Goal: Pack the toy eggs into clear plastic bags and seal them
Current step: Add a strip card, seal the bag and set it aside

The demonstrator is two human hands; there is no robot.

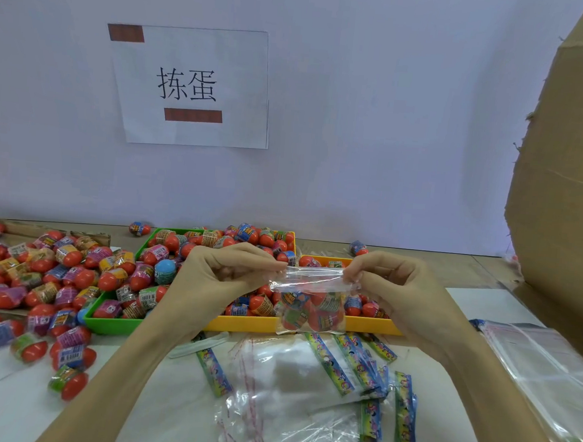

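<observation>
A clear plastic bag (312, 302) with several red toy eggs inside hangs in the air between both hands, above the yellow tray (249, 324). My left hand (223, 275) pinches the bag's top left corner. My right hand (388, 282) pinches its top right corner, and the top flap is stretched between them. Loose red toy eggs (49, 270) with coloured wrappers lie piled at the left of the table. More toy eggs fill the green tray (111, 325) and the yellow tray.
Empty clear bags (288, 397) and colourful paper header cards (348, 363) lie on the white table near me. Another stack of clear bags (548, 366) sits at the right. A large cardboard box (572, 175) rises on the right. A paper sign (189, 85) hangs on the wall.
</observation>
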